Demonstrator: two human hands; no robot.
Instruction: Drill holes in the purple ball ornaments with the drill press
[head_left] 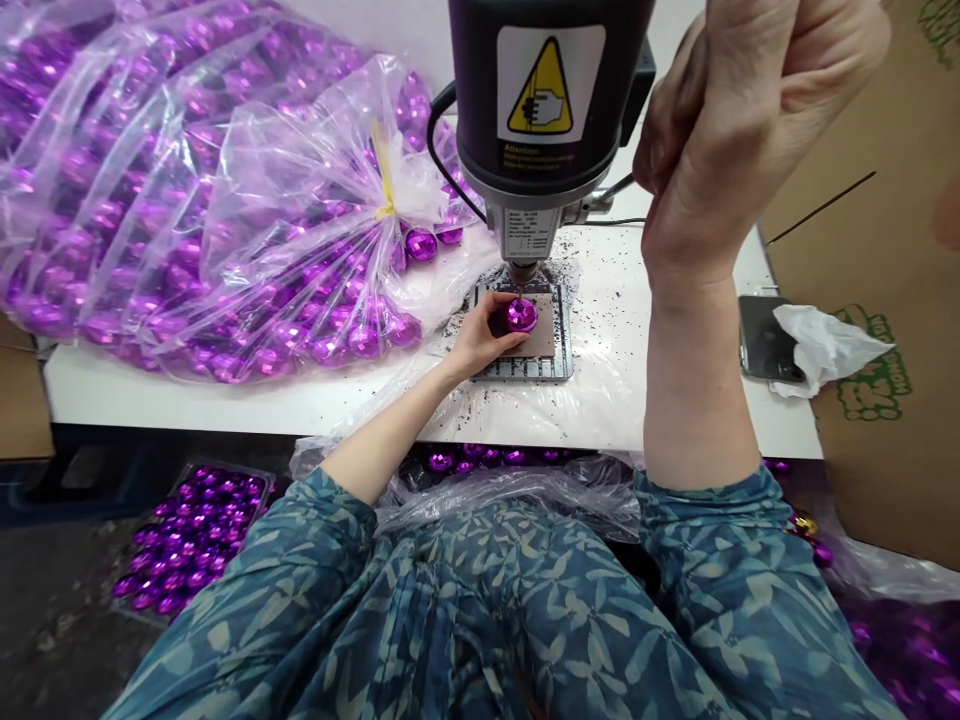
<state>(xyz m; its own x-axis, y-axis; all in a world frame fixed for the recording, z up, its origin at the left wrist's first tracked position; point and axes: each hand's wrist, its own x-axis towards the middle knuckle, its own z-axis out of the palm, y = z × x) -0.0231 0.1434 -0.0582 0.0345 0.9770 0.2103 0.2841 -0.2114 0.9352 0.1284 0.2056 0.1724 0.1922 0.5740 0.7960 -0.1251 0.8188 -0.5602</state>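
Note:
My left hand (pixel 484 335) pinches a shiny purple faceted ball (pixel 522 315) between thumb and fingers. The ball rests on a flat brownish board (pixel 540 345) over the slotted metal base (pixel 564 360) of a small drill press (pixel 551 100). The drill's chuck (pixel 523 272) is right above the ball, and its thin bit comes down to the ball's top; whether it has entered cannot be made out. Raised at the upper right, my right hand (pixel 720 150) is closed around the end of the press's feed lever (pixel 619 190), whose grip the fingers hide.
A large clear bag (pixel 187 200) of purple balls, tied with yellow, covers the table's left. Dark shavings litter the white table (pixel 607 300). A phone (pixel 769 340) and crumpled tissue (pixel 825 345) lie right, beside a cardboard box (pixel 862 250). A tray (pixel 195 530) of balls sits below left.

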